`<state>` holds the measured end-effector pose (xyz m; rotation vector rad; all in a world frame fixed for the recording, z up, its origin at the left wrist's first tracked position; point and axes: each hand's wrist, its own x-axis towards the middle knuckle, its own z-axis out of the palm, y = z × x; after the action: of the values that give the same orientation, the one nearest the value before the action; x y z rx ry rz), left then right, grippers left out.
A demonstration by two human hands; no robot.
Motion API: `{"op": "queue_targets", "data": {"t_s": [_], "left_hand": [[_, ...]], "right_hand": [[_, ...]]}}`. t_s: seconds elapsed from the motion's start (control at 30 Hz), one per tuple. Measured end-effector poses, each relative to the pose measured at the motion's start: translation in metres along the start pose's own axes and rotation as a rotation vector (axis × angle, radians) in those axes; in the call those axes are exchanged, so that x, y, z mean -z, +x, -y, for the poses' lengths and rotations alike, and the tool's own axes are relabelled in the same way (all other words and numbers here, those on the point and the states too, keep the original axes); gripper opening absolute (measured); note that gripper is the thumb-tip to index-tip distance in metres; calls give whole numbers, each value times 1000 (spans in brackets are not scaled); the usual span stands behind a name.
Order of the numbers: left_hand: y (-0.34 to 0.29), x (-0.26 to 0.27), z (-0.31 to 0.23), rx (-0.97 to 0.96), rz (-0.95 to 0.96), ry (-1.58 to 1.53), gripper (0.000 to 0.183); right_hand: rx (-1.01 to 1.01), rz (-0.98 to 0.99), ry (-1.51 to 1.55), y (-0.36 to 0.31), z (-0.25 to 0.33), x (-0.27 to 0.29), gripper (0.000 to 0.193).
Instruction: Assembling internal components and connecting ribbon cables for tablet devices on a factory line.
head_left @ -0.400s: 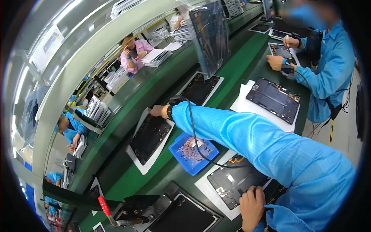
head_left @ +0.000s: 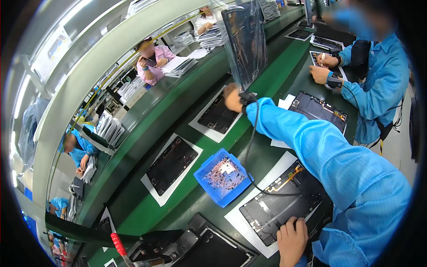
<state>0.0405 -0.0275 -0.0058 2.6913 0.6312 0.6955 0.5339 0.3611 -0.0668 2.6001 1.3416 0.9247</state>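
Observation:
My right hand, blurred by motion, is stretched over the green conveyor belt at the near right corner of a black tablet housing on white paper. Whether its fingers touch that housing I cannot tell. A black strap with a dark cord circles that wrist. To the left, another black tablet housing lies on white paper on the belt. My left hand rests with slightly bent, spread fingers on the near edge of a tablet housing with an orange flex cable, lying on paper in front of me.
A blue tray of small scraps stands between belt and work spot. A black clamp fixture with a red handle is at lower left. A plastic-sleeved panel hangs above the belt. At right a co-worker handles another tablet.
My right hand has left the edge of the left housing on the belt and moved right to the neighbouring one. The left housing lies fully in view. My left hand stays in place.

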Motion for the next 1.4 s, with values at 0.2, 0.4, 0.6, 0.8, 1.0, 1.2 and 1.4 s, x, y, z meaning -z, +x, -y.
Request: {"op": "queue_targets", "data": {"t_s": [0.2,0.4,0.6,0.8,1.0,1.2,1.4], "left_hand": [[-5,-8,6,-7,-7,-6,16],[-5,-5,9,121,-27,16,15],[-3,-6,10,120,-46,28,13],[-3,-7,7,53,-53,-31,13],[-3,-7,6,38,-48,-35,12],[-12,1,4,78,-325,-161,10],[-43,22,22,620,-778,-473,17]], "right_hand": [[-479,-246,146,-3,-81,-37,39],[195,306,319,5,-7,4,27],[-257,515,1304,-27,-16,23,17],[-732,649,2081,-115,-83,151,16],[-787,518,2101,-228,-134,210,16],[-823,654,2192,-398,-184,278,41],[-589,728,1874,-464,-160,308,38]]}}
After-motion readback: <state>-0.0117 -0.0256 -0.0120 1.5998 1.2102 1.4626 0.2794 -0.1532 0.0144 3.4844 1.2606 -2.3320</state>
